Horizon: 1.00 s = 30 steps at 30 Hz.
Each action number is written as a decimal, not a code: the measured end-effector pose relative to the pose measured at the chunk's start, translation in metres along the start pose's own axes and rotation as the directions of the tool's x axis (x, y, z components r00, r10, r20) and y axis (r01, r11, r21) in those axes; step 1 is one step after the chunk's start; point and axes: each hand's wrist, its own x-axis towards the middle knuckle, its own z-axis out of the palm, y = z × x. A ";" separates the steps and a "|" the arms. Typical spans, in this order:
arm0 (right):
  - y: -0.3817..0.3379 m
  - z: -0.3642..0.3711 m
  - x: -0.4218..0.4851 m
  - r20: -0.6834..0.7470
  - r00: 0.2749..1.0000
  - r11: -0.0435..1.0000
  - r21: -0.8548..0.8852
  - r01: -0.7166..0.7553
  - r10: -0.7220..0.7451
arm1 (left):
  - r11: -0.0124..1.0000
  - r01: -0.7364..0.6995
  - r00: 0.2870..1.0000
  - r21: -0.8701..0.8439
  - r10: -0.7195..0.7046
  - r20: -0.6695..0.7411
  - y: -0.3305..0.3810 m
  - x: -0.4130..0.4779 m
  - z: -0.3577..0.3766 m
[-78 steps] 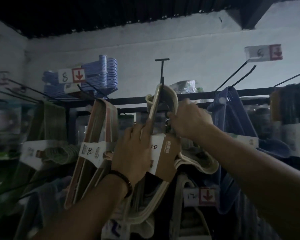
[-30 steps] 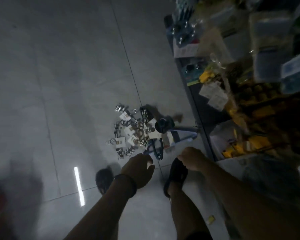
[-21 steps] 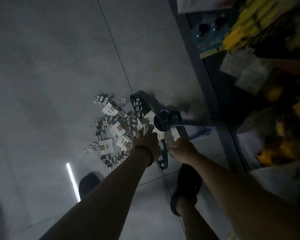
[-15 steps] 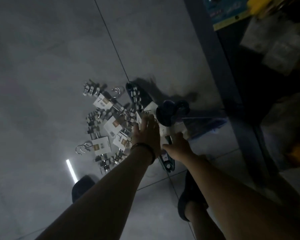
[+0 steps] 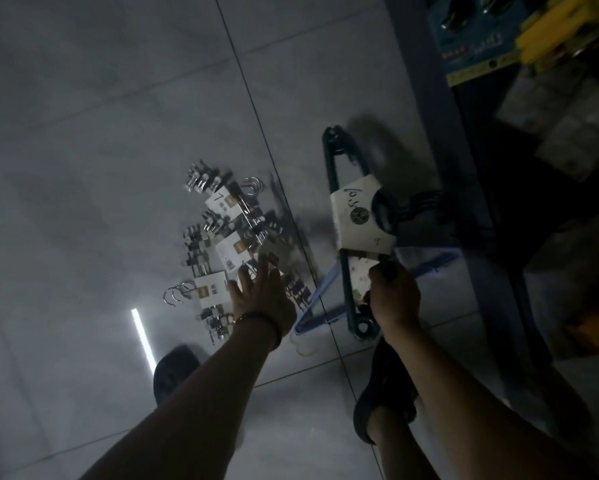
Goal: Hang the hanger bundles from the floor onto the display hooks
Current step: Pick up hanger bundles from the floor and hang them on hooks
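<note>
My right hand [image 5: 393, 296] grips a bundle of dark green hangers [image 5: 360, 220] wrapped in a white paper band, lifted clear of the floor. My left hand [image 5: 261, 294] hovers with spread fingers over a pile of clip hanger bundles [image 5: 222, 244] with metal hooks and white labels on the grey tiles. A blue hanger bundle [image 5: 325, 306] lies on the floor between my hands, partly hidden by the green bundle.
A dark shelf unit [image 5: 481, 202] with packaged goods stands at the right. My two dark shoes [image 5: 173, 372] [image 5: 381, 400] are on the floor tiles [image 5: 100, 133] just below the hands. A bright light reflection [image 5: 142, 337] streaks the floor at the left.
I turned from the display hooks down to the floor. Both hands reached the pile; my right hand took the green hanger bundle and raised it off the floor.
</note>
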 end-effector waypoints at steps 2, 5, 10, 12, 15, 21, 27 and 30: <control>-0.002 -0.009 0.003 -0.104 0.994 0.999 -0.038 0.032 -0.036 | 0.998 -0.018 0.997 -0.060 0.014 -0.070 0.010 -0.003 -0.003; -0.003 -0.013 -0.001 -0.162 0.981 0.994 -0.048 0.103 -0.110 | 0.957 -0.095 0.970 -0.274 0.028 -0.240 0.034 -0.011 -0.002; 0.006 -0.010 -0.045 0.069 0.985 0.979 0.143 0.147 -0.158 | 0.100 0.146 0.980 -0.984 0.120 0.157 0.079 -0.021 -0.010; 0.012 -0.007 -0.060 0.184 0.952 0.969 0.014 0.248 -0.246 | -0.101 0.200 0.976 -0.975 0.112 0.189 0.081 -0.023 -0.009; 0.016 -0.004 -0.051 0.338 0.879 0.885 -0.207 0.418 -0.336 | -0.187 0.197 0.980 -0.962 -0.003 0.201 0.068 -0.025 -0.004; 0.012 -0.007 0.033 0.348 0.910 0.683 -0.611 0.401 -0.223 | 0.291 0.043 0.962 -0.956 -0.269 -0.038 0.001 -0.004 0.005; -0.035 0.013 0.098 0.528 0.840 0.452 -0.723 0.523 -0.128 | 0.166 0.126 0.954 -0.978 -0.291 0.074 -0.047 0.039 0.004; -0.029 0.026 0.096 0.588 0.807 0.329 -0.753 0.570 -0.054 | 0.150 0.122 0.947 -0.981 -0.314 0.070 -0.048 0.052 0.005</control>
